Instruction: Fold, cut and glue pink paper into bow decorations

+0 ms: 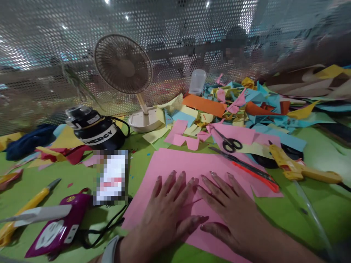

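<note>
A sheet of pink paper (175, 160) lies on the green tabletop in front of me. My left hand (167, 204) rests flat on it with fingers stretched out. Beside it my right hand (227, 208) also lies flat, its fingertips close to the left hand's. Neither hand holds anything. Just past my right hand is a red and black utility knife (257, 173). Farther back sits a pair of black-handled scissors (230, 144), on pink scraps. A yellow glue gun (298, 166), with a clear glue stick in it, lies at the right.
A fan (123, 65) and a black bottle (95, 128) stand at the back left. Coloured paper scraps (205, 104) are heaped along a perforated metal screen (170, 44). On the left are a purple pouch (60, 223), a yellow cutter (33, 206) and a blurred-out white item (111, 177).
</note>
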Tool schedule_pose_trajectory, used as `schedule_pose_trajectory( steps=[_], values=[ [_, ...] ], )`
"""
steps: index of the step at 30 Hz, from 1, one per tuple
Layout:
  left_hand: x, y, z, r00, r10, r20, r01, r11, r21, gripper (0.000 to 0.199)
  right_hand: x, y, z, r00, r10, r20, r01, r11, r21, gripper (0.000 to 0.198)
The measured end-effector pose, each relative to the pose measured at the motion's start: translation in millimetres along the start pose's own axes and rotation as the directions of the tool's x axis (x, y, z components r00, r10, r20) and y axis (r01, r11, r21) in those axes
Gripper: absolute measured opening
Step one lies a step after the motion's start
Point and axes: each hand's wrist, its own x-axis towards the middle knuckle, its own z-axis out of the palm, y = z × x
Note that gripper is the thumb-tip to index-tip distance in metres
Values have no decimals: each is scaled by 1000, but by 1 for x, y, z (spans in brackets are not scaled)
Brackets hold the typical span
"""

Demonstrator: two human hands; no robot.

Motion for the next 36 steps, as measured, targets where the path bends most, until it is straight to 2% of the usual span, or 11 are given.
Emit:
schedule_pose_trajectory(
  steps=[11,16,24,28,32,36],
  values=[
    [-5,-10,7,992,105,-70,-100,992,72,78,2,-9,-13,989,98,111,-111,988,110,73],
    [-5,-9,0,988,137,-77,-132,989,72,81,-5,-9,-13,984,152,94,-159,985,70,83],
    [-1,-6,-5,990,138,-30,-137,990,43,84,-27,3,-18,944,326,39,-325,945,-34,82],
    [0,-5,-3,991,132,-10,-132,991,8,85,-28,5,-23,943,331,34,-328,942,-68,82],
    [2,-3,-5,992,110,59,-109,994,-28,90,-13,-3,-31,940,333,74,-324,940,-110,83],
    [3,-3,-7,988,108,111,-101,993,-66,91,11,-18,-30,968,183,170,-181,983,-25,87]
  ],
)
